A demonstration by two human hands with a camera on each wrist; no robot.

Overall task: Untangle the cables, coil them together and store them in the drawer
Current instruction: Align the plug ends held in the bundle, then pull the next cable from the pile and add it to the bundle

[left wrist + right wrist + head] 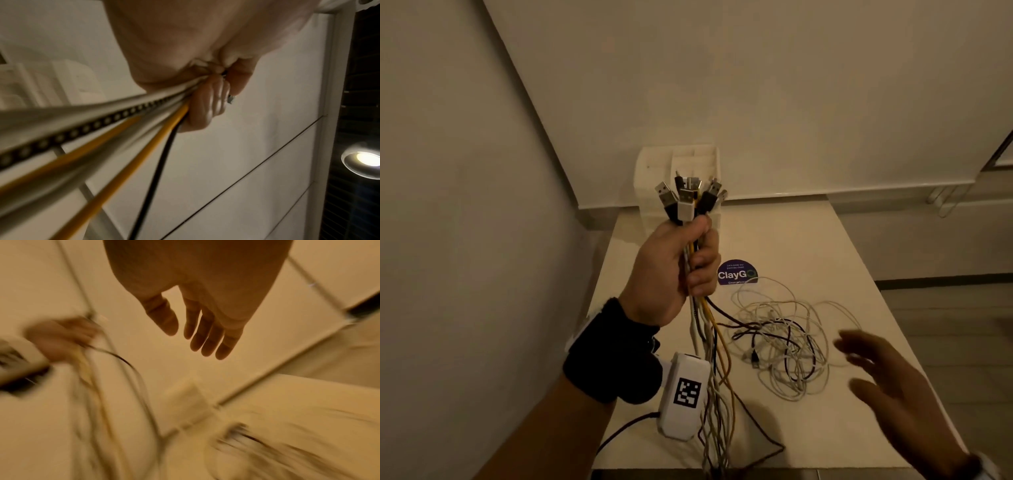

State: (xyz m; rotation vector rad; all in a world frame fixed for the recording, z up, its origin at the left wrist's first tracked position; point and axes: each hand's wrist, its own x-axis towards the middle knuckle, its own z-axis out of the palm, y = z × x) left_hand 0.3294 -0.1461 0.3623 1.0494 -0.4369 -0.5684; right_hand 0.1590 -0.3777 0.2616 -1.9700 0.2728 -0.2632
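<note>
Left hand point(674, 270) raised mid-frame in the head view, forearm slanting up from the lower left, black band round the wrist — fingers point(207, 104) curled tight into a fist round the cables point(690, 202). Right hand point(893, 387) at lower right, palm down, fingers point(207, 337) straight and slightly spread — holding nothing, blurred.

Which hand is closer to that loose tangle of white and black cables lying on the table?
Right. The right hand, fingers open, hovers just beside the loose tangle of white and black cables; the left hand is raised above the table, gripping the plug ends.
</note>
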